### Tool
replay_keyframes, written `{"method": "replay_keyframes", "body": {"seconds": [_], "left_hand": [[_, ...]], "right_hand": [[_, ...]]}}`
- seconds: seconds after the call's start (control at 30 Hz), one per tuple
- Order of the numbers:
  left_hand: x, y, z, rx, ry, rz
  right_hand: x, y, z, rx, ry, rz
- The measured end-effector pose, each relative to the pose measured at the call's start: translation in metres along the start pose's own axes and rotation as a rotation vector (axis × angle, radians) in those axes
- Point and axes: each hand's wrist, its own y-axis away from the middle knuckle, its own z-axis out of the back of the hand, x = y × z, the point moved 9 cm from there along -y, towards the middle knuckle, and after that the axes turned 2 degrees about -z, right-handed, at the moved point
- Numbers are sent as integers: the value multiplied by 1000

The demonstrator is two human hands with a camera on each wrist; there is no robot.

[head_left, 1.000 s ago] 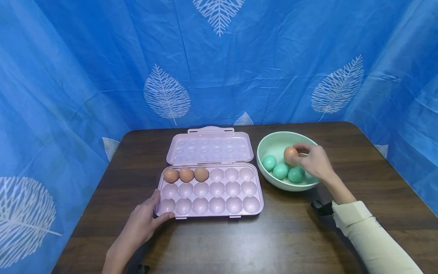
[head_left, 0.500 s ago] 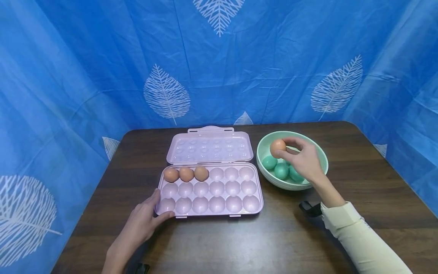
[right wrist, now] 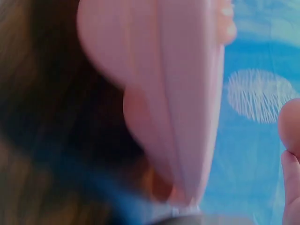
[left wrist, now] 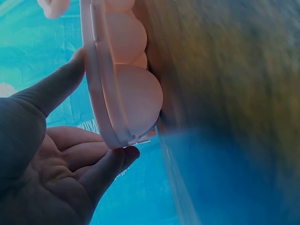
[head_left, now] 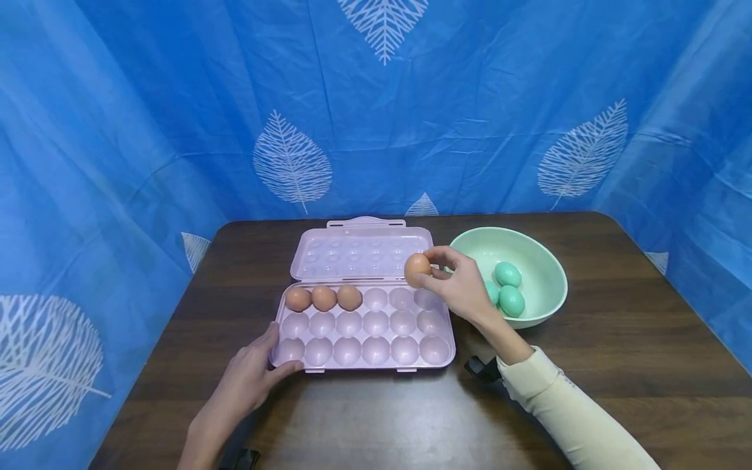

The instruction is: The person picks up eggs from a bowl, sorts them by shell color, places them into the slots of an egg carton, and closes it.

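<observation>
The pink egg tray (head_left: 364, 326) lay open on the dark wooden bench (head_left: 617, 339), eighteen cups with three brown eggs (head_left: 324, 298) seated at the left of its far row, its lid folded back. The left hand (head_left: 247, 382) gripped the tray's near-left corner, thumb over the rim and fingers (left wrist: 110, 164) curled beneath. The right hand (head_left: 461, 287) pinched a smooth brown egg (head_left: 418, 269) at its fingertips, held above the tray's far-right cups, just left of the green bowl (head_left: 543, 261) containing teal eggs (head_left: 508, 287).
</observation>
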Motion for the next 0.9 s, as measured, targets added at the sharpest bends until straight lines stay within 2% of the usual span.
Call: {"method": "replay_keyframes", "body": {"seconds": [0.13, 0.23, 0.4, 0.5, 0.77, 0.9], "left_hand": [[0, 0, 0, -2, 4, -1], [2, 0, -1, 3, 6, 10], [2, -1, -2, 11, 2, 14], [3, -1, -1, 10, 0, 16], [0, 0, 2, -52, -9, -51], [0, 0, 2, -58, -4, -55]], "right_hand": [[-5, -5, -26, 45, -49, -7], [-12, -7, -42, 93, -45, -38], [-26, -4, -61, 153, -33, -112], [-29, -1, -71, 179, -39, -109], [-35, 0, -89, 194, -17, -120], [-41, -1, -92, 180, -22, -139]]}}
